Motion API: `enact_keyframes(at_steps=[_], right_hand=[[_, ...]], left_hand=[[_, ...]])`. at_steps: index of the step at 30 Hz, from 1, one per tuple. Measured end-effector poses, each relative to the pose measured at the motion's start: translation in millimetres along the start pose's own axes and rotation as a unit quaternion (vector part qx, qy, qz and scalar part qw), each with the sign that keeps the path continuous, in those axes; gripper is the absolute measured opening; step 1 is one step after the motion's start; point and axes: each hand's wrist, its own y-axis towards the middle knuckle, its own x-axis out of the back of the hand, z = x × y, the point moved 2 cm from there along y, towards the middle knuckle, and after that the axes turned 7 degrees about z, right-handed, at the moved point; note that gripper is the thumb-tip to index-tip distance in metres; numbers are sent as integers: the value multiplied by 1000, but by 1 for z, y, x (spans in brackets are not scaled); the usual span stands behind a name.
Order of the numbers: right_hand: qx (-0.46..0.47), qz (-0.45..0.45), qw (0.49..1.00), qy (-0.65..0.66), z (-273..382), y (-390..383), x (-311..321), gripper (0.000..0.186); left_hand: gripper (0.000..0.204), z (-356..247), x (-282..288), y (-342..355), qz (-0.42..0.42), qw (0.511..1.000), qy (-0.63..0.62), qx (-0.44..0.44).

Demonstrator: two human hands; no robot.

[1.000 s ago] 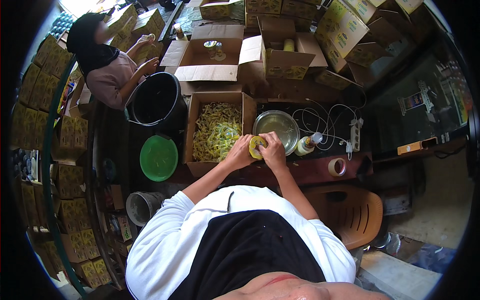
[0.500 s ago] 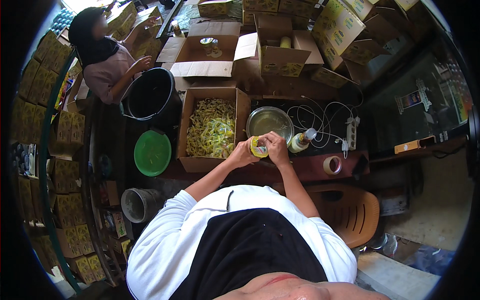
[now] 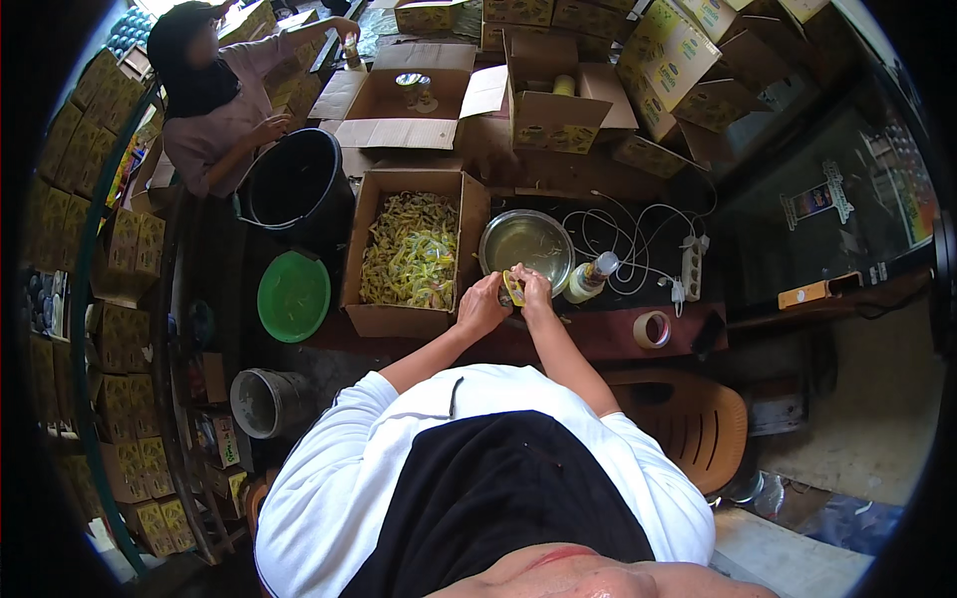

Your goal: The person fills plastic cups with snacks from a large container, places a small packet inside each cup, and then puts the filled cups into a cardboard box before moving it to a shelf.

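Note:
Between my two hands, in front of the steel bowl (image 3: 498, 221), is a small yellow plastic label sleeve (image 3: 512, 289). My left hand (image 3: 484, 305) closes on its left side, and my right hand (image 3: 534, 291) pinches it from the right. Just right of them stands a bottle (image 3: 586, 281) with a pale body, yellow label and clear top, slightly tilted in view. To the left, an open cardboard box (image 3: 399, 319) holds a heap of similar yellow sleeves (image 3: 414, 249).
A green basin (image 3: 294, 296) and a dark bucket (image 3: 292, 179) stand left. A tape roll (image 3: 652, 330), power strip (image 3: 692, 267) and white cables lie right. Open cartons (image 3: 404, 135) are behind. At far left, a co-worker (image 3: 214, 110) holds a jar (image 3: 351, 50).
The yellow sleeve, a wide loop before, now looks narrower between my fingers. My hands have shifted slightly. The co-worker's arm has reached out to the jar. The whole view has moved a little.

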Motion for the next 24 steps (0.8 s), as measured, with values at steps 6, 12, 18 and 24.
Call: enact_keyframes(at_steps=[6,12,18,24], right_hand=[[-49,11,968,248,30,22,45,23],[-84,314,872,367,71,-23,-6,24],[-91,360,839,398,83,-48,-21,27],[-89,252,885,381,89,-68,-31,23]], left_hand=[[49,-11,23,-19,-46,997,10,-68],[50,18,46,-37,-87,994,-55,25],[52,20,51,-40,-86,993,-83,10],[50,27,50,-42,-83,990,-116,-12]])
